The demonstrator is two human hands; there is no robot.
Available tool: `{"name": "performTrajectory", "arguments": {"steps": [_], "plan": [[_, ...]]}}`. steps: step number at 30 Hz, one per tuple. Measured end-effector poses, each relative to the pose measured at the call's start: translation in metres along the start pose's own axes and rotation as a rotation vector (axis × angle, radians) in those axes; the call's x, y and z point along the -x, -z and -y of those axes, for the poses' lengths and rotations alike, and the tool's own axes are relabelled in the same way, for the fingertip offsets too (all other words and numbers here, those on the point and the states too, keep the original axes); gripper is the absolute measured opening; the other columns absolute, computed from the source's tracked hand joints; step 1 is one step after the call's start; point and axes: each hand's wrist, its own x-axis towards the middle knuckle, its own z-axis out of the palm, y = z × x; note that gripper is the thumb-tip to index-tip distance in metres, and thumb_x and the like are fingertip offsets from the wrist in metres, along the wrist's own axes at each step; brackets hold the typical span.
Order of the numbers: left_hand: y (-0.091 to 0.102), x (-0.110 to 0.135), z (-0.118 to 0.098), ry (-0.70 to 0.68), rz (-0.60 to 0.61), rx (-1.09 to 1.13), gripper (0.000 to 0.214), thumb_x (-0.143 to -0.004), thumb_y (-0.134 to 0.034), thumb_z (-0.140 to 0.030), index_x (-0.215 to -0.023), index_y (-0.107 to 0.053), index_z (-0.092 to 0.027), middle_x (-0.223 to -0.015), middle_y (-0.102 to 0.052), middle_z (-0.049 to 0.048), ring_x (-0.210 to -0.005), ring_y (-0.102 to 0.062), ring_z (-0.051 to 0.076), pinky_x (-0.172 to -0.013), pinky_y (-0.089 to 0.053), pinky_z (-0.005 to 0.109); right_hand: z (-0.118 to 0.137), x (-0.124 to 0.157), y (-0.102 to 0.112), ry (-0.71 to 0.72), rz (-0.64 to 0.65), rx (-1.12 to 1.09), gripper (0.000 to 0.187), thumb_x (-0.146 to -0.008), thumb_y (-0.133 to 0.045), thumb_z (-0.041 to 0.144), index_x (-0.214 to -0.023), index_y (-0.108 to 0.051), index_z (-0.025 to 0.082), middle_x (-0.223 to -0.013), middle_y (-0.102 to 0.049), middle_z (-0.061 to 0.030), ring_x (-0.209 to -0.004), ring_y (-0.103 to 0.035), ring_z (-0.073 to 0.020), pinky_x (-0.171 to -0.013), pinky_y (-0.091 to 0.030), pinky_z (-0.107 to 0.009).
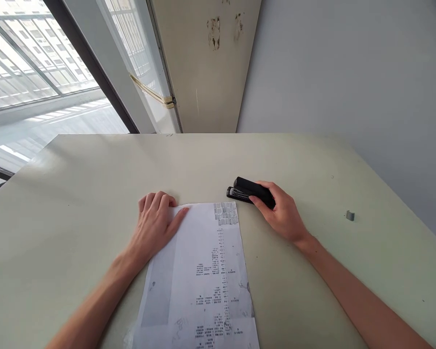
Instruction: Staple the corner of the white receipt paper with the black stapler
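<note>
View from a head-worn camera, looking down at a pale green counter [94, 194] and two bare forearms.

At lower centre lies a printed sheet of paper [203, 271], its long side running away from the viewer, with dense small print down the middle and a block of print at its upper right corner. The left hand [156, 218] lies flat on the sheet's upper left corner, palm down, fingers stretched out and close together, gripping nothing.

Just right of centre, the right hand [281, 211] is closed around the rear of a black stapler [249, 190]. The stapler rests on the counter just beyond the sheet's upper right corner, near it but not touching, with its mouth pointing left.

A small grey scrap [350, 215] lies well apart at the right. A window [29, 63] fills the upper left, a worn cream door [203, 63] the upper centre, and a grey wall [349, 72] the upper right.

To handle this well, the flat hand should probably press firmly so the sheet cannot slide. The stapler's mouth should meet the corner squarely, clear of the fingers.
</note>
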Motion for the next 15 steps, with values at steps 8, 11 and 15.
{"name": "performTrajectory", "arguments": {"steps": [8,11,15], "plan": [[0.016,0.017,-0.003,-0.04,0.063,0.079,0.039,-0.108,-0.045,-0.05,-0.137,-0.054,-0.026,-0.143,-0.054,0.013,-0.133,-0.048,0.034,-0.114,-0.041,0.059,-0.003,-0.002,0.0,-0.014,-0.011,-0.019,0.031,-0.1,-0.063,0.048,-0.122,-0.064,0.026,-0.113,-0.075,-0.0059,-0.099,-0.07,-0.0252,-0.088,-0.058,-0.041],[0.028,0.04,-0.005,-0.173,0.168,0.141,0.047,-0.106,-0.049,-0.054,-0.15,-0.049,-0.036,-0.161,-0.047,0.0056,-0.15,-0.039,0.036,-0.119,-0.039,0.061,-0.004,-0.005,0.001,0.01,-0.011,-0.077,0.029,-0.1,-0.064,0.046,-0.12,-0.064,0.026,-0.113,-0.076,-0.0058,-0.101,-0.071,-0.0248,-0.091,-0.058,-0.04],[0.035,0.071,-0.009,-0.227,0.221,0.08,0.069,-0.103,-0.049,-0.067,-0.164,-0.035,-0.039,-0.172,-0.035,0.0039,-0.159,-0.027,0.041,-0.122,-0.036,0.064,-0.006,-0.009,0.002,-0.002,-0.029,-0.163,0.026,-0.098,-0.067,0.044,-0.117,-0.066,0.027,-0.111,-0.076,-0.0048,-0.101,-0.071,-0.025,-0.091,-0.057,-0.041]]}}
